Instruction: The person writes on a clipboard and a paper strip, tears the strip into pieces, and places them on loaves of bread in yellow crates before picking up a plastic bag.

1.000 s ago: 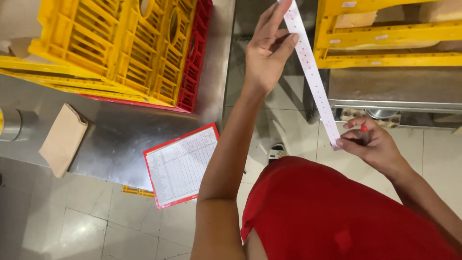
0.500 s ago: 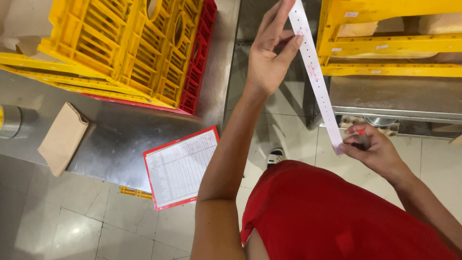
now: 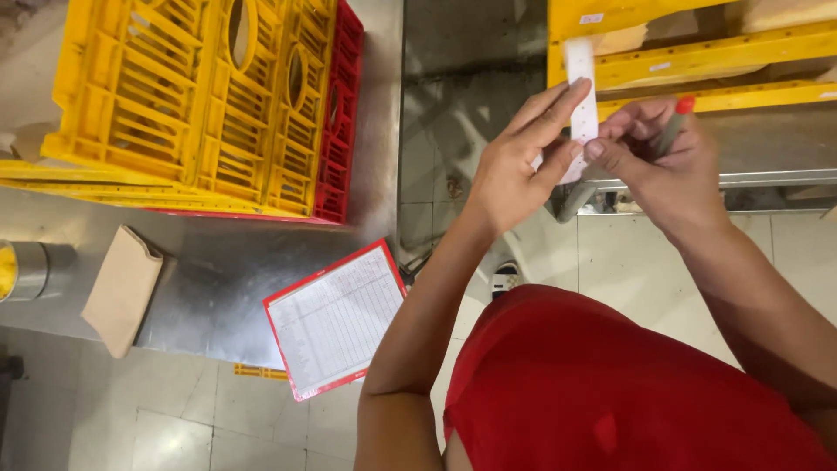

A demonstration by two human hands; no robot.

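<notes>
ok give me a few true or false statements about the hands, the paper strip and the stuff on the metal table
1. Both hands pinch the white paper strip. True: the left hand and right hand meet on it.
2. The right hand also holds a pen with a red cap. True.
3. The crates on the metal table are all blue. False: they are yellow, with a red one at the side.
4. The red-edged printed sheet lies under the crates. False: it lies apart from them, at the table's edge.
5. A brown paper bag lies flat on the table. True.
</notes>
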